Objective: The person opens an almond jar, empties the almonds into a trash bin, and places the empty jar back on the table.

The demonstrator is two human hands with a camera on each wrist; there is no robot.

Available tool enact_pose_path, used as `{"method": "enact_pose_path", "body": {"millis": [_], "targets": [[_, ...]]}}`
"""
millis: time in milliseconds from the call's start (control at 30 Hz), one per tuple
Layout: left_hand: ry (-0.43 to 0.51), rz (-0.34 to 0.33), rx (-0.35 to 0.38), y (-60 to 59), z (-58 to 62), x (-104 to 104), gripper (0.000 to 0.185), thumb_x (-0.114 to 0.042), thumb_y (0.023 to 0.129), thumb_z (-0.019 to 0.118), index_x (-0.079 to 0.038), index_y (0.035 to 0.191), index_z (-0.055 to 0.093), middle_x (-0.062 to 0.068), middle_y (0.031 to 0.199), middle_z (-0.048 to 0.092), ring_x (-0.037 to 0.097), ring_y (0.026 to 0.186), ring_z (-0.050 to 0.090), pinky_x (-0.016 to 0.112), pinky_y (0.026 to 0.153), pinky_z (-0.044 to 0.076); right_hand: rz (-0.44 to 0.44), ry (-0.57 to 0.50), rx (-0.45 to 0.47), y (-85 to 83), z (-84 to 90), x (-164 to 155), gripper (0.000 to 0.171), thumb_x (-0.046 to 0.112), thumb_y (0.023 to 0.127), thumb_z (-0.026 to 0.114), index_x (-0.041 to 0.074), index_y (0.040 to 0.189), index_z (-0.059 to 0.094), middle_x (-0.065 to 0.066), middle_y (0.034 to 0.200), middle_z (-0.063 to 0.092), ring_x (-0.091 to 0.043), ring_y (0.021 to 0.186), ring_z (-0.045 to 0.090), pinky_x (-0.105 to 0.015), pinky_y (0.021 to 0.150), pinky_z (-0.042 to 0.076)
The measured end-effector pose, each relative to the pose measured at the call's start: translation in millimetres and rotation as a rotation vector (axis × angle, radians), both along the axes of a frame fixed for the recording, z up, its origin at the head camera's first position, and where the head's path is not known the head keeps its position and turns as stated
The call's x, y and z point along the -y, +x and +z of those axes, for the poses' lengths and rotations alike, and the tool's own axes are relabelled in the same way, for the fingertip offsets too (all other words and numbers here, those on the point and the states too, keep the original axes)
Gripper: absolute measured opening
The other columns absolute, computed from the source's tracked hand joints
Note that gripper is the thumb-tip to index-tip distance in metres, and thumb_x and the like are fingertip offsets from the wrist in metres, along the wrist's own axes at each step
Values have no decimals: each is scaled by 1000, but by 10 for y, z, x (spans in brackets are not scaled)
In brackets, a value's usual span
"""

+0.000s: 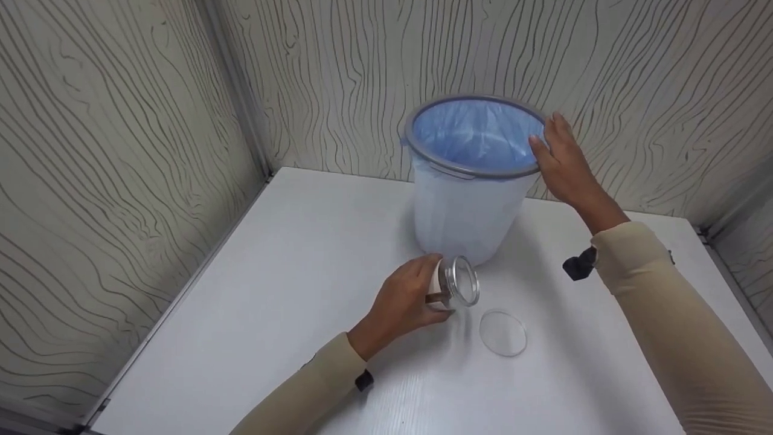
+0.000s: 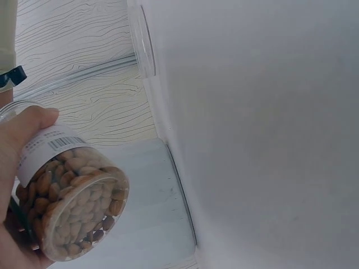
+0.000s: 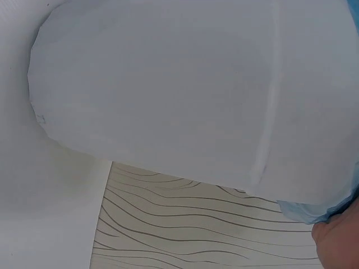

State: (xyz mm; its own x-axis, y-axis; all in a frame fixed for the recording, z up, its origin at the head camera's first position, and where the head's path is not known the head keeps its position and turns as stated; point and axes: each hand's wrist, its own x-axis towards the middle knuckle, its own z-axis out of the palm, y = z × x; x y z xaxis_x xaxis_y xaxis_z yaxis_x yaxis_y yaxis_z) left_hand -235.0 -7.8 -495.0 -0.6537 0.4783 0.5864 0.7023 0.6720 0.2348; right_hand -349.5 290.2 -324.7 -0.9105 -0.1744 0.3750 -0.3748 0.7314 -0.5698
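A white bin (image 1: 465,211) with a grey rim and a blue liner (image 1: 480,136) stands at the back of the white table (image 1: 272,302). My right hand (image 1: 564,160) rests with straight fingers against the bin's right rim. My left hand (image 1: 404,302) grips a clear jar (image 1: 450,283) tilted on its side in front of the bin, its open mouth facing right. In the left wrist view the jar (image 2: 73,207) is full of nuts and carries a white barcode label. The jar's clear round lid (image 1: 503,332) lies flat on the table just right of it.
Wood-grain wall panels (image 1: 121,151) enclose the table on the left and at the back. The right wrist view shows the bin's white side (image 3: 185,89) close up, with a bit of blue liner (image 3: 314,210) at its rim.
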Motion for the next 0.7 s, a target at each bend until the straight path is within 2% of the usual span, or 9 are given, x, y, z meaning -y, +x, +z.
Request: {"method": "enact_pose_path", "body": {"millis": [200,300,500,700], "targets": [[30,-18,-7,-35,18,-23,88,-42,70,91,-8,140,50,2,131,61,15,121,59,28,104,48,28,-61,5,-7,19,10,75,40,107,30,-10,157,3,-20,168,-8,-29,155,-8,-43,125,-4],[38,-27,1,-36,16,-29,89,-42,70,91,-8,141,49,3,132,61,15,121,59,28,104,48,8,-72,7,-5,9,27,73,36,106,29,-9,157,2,-20,168,-6,-29,155,-6,-41,125,-2],[39,-29,11,-15,22,-41,89,-42,70,91,-8,141,49,4,131,61,15,119,60,28,102,49,-14,-60,-7,0,-10,42,69,31,106,29,-11,156,7,-22,168,1,-33,155,1,-44,125,4],[54,-29,12,-19,75,-53,89,-41,70,91,-7,141,50,4,130,62,16,118,61,29,101,50,-27,-28,-10,5,9,42,69,32,106,28,-13,155,10,-23,167,4,-36,154,4,-47,125,6]]}}
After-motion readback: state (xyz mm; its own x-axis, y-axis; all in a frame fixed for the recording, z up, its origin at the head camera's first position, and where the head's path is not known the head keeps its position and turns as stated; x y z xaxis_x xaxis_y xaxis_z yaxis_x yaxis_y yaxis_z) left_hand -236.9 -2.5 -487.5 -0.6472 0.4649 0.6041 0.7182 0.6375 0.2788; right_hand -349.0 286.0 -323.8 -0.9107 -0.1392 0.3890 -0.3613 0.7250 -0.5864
